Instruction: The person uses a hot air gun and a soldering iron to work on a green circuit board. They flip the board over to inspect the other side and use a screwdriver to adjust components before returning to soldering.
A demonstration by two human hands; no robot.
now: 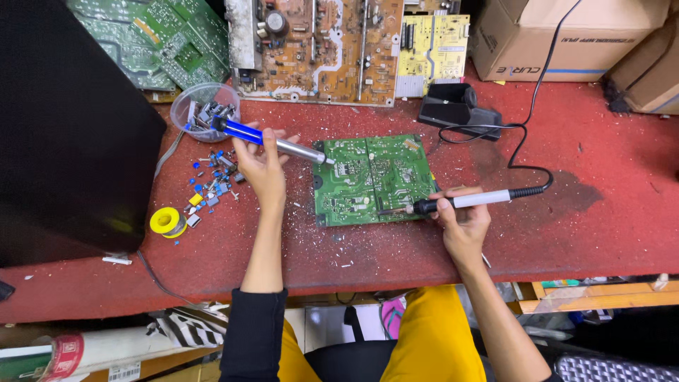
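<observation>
A green circuit board [373,178] lies flat on the red workbench [594,219], solder side up. My left hand [263,167] grips a blue and silver desoldering pump [272,142], whose tip touches the board's upper left edge. My right hand [463,221] holds a soldering iron [467,201] with a white and black handle. The iron's tip rests on the board near its lower right edge. A black cord runs from the iron toward the back of the bench.
A clear plastic bowl [203,107] of small parts sits back left, with loose blue components [212,182] scattered below it. A yellow solder spool [167,221] lies left. A black iron stand [458,106], brown and green boards [318,46], cardboard boxes [559,35] and a black panel [71,134] surround the bench.
</observation>
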